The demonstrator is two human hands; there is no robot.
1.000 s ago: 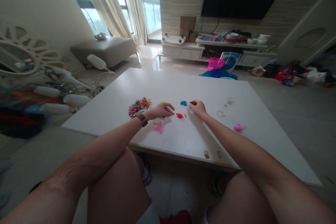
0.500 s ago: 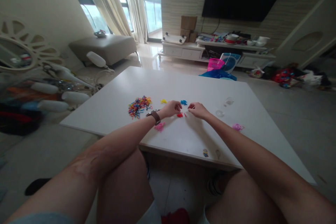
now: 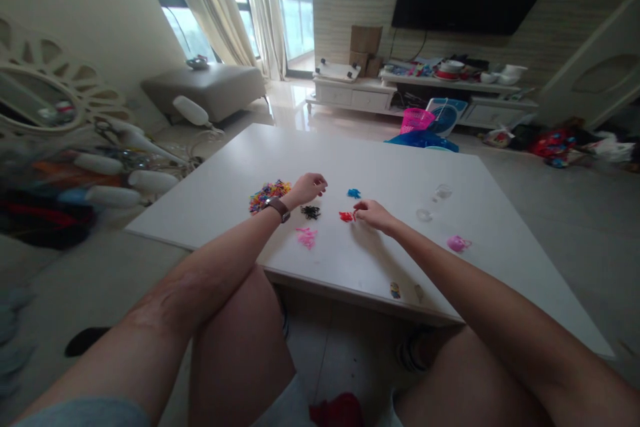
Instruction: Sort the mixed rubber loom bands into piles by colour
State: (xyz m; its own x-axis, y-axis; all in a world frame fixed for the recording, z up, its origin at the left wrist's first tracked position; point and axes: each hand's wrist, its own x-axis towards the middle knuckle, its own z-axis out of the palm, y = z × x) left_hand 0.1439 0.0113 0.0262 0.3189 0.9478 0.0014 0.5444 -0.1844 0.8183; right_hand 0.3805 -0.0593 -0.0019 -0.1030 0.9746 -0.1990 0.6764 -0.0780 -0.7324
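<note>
My left hand (image 3: 311, 188) hovers over the white table, fingers loosely bent and apart, with nothing visible in them. Its wrist, wearing a brown-strapped watch, partly covers a heap of mixed-colour small band-like pieces (image 3: 265, 195). Just below that hand lies a black pile (image 3: 311, 212) of such pieces, and nearer to me a pink one (image 3: 307, 237). My right hand (image 3: 373, 215) is low at the right side of a red pile (image 3: 345, 217), its fingertips against a red piece there, thumb and forefinger slightly apart. Beyond sits a blue pile (image 3: 354, 193).
Toward the table's right are clear plastic items (image 3: 443, 191) and a small pink-purple object (image 3: 457, 243). A cartoon sticker (image 3: 395, 290) is by the near edge. Past the table stand a pink basket (image 3: 417, 120) and a low cabinet (image 3: 350, 95). White lamp shades (image 3: 153, 180) flank the left.
My left hand has moved left and up from the red pile, uncovering the black pile and hiding the yellow one. My right hand has lowered toward the red pieces. The view shifted slightly.
</note>
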